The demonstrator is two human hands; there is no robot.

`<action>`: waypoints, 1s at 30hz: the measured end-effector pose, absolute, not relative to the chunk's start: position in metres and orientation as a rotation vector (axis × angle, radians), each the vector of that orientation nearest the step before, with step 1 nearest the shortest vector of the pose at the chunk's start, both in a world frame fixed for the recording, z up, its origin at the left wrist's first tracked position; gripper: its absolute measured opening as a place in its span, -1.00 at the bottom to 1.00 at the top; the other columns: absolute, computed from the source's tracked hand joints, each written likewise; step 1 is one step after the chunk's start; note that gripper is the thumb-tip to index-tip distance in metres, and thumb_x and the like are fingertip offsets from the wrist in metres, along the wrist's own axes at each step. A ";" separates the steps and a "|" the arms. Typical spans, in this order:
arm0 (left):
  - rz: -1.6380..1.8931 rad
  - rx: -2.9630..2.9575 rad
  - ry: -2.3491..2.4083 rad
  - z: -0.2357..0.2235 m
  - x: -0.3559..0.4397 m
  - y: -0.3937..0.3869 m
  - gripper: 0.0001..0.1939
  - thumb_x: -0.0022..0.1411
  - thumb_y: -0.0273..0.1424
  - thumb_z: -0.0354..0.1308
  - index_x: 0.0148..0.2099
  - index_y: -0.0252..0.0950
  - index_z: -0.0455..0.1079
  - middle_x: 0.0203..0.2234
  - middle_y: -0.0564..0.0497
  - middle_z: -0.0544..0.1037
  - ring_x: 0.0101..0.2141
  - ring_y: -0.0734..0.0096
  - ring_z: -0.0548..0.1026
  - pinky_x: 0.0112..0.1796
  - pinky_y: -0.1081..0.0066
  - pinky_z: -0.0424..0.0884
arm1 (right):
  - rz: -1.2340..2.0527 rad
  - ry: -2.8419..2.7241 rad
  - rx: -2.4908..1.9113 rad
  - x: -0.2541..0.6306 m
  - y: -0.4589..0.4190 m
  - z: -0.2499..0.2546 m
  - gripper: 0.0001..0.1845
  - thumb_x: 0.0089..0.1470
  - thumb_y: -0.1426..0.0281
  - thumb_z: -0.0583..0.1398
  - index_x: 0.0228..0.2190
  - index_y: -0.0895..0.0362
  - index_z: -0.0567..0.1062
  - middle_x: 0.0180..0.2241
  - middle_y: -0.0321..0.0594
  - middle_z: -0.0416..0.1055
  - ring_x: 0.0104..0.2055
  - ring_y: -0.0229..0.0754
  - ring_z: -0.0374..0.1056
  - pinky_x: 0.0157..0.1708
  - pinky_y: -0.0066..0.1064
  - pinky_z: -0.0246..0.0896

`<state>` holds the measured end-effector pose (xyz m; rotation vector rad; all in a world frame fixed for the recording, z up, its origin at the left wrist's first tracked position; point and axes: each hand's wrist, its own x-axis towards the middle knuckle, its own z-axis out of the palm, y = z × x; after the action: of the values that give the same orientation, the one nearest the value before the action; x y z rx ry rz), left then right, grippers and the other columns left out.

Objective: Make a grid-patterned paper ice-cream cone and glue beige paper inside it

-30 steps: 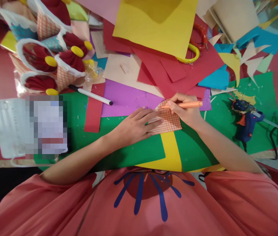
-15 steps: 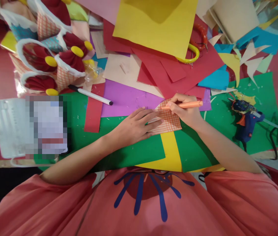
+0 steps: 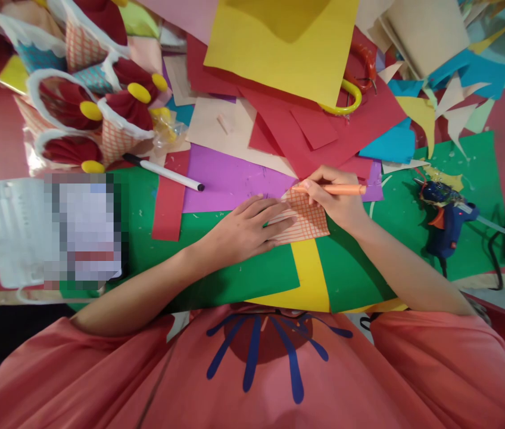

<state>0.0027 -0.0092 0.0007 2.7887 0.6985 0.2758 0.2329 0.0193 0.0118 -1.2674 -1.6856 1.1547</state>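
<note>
My right hand (image 3: 335, 193) is closed around an orange marker (image 3: 348, 189), its tip at the upper edge of a cream piece with an orange grid pattern (image 3: 308, 217). The marker lies at a low slant, its back end pointing right. Flat on the left part of the gridded piece rests my left hand (image 3: 248, 223), fingers spread and stretched out. The piece lies over green sheets (image 3: 243, 274), a yellow strip (image 3: 312, 274) and a purple sheet (image 3: 234, 182). To the left, a white marker with a black cap (image 3: 170, 174) lies across a red strip (image 3: 167, 211).
Several gridded cones (image 3: 121, 140) with white rims and yellow dots crowd the upper left. A blue glue gun (image 3: 446, 229) lies at the right. Scissors with a yellow handle (image 3: 353, 98) sit partly under a yellow sheet (image 3: 279, 53). A blurred-out phone-like device (image 3: 87, 232) is at the left.
My right hand has moved slightly up and left with the orange marker, its tip now nearer the gridded piece's top edge. The left hand stays in place.
</note>
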 end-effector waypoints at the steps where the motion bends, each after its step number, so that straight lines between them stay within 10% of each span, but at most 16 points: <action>1: 0.271 2.781 0.700 0.001 0.003 -0.009 -0.53 0.32 -0.27 0.08 0.25 -0.21 0.23 0.18 -0.17 0.35 0.17 0.11 0.31 0.19 0.05 0.25 | 1.152 -1.689 -1.272 0.233 0.019 0.012 -0.71 0.16 0.24 0.19 -0.52 0.13 0.41 -0.62 -0.40 0.34 -0.57 -0.38 0.25 -0.50 -0.47 0.13; 30: 0.378 2.729 0.796 0.003 0.003 -0.004 -0.53 0.35 -0.25 0.02 0.23 -0.36 0.20 0.10 -0.27 0.40 0.11 0.01 0.38 0.08 -0.02 0.39 | 1.128 -1.745 -1.155 0.234 0.020 0.010 -0.80 0.17 0.32 0.19 -0.45 0.15 0.47 -0.48 -0.32 0.47 -0.42 -0.33 0.37 -0.39 -0.45 0.22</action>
<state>0.0029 -0.0043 0.0026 2.7290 0.7958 0.3778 0.2339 0.0200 0.0101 -1.1545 -1.7454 1.1280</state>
